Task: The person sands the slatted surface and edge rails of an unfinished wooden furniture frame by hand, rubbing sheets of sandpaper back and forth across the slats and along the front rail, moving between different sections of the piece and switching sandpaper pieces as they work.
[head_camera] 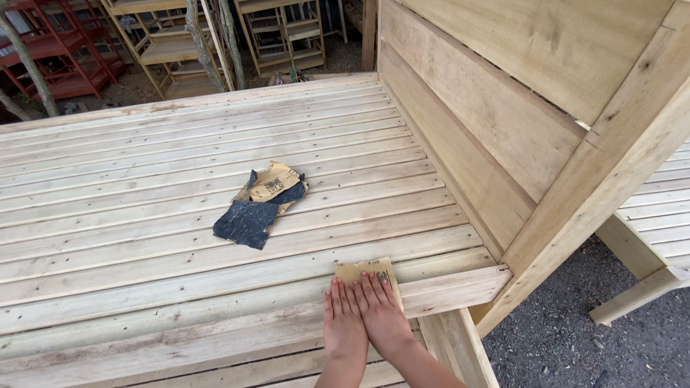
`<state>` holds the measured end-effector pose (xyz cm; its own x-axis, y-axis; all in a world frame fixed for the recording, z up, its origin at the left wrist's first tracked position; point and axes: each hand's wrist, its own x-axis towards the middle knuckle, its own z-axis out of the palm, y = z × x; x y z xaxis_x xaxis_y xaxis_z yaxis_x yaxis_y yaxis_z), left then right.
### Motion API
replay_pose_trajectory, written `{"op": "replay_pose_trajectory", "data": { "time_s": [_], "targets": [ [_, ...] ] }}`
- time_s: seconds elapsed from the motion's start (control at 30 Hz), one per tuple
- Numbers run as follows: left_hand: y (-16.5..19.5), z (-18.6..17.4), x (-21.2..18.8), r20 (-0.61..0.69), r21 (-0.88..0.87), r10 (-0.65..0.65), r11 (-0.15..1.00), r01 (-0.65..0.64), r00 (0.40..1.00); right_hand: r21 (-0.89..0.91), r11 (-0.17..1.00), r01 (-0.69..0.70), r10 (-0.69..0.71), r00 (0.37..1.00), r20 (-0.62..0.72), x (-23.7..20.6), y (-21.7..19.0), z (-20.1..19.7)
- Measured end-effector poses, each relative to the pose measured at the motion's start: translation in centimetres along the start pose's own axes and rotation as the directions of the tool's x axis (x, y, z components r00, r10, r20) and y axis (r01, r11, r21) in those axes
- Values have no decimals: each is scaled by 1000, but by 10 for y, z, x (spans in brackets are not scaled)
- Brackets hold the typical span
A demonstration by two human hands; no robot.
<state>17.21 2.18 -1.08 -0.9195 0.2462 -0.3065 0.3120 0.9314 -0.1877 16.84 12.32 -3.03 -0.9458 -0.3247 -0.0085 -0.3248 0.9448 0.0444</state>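
At the near edge of the pale slatted wooden bed platform (pixel 144 215), the left hand (pixel 343 323) and right hand (pixel 383 316) lie flat, fingers extended, pinning a tan rectangular sandpaper sheet (pixel 366 271) rather than gripping it. Even pressure along the grain seems best. Beyond lies a crumpled dark-and-tan sandpaper scrap (pixel 260 203).

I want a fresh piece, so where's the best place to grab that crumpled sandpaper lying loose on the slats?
Probably the raised tan fold at the far end of the crumpled sandpaper, coming from above and pinching it. That end curls up off the slatted wooden deck, while the dark near end lies flat against the boards. Both hands, left hand and right hand, are pressed on another sheet nearer the edge.
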Motion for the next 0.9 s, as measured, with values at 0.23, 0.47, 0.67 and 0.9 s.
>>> {"op": "replay_pose_trajectory", "data": {
  "time_s": [0.23,0.47,0.67,0.9],
  "targets": [
    [-4,-8,0,-66,-53,10,999,-13,998,-90,994,-62,84,960,268,-5,5,-38],
    [5,10,31,-243,-280,-89,960,18,966,-190,980,-54,90,979,186,9,12,-8],
    [5,31,32,-186,-206,-18,978,-21,982,-160,987,34,-17,994,104,3,11,8],
    [0,19,36,-81,-118,15,993,-24,997,-145,989,-30,53,986,160,10,8,2]
  ]
}}
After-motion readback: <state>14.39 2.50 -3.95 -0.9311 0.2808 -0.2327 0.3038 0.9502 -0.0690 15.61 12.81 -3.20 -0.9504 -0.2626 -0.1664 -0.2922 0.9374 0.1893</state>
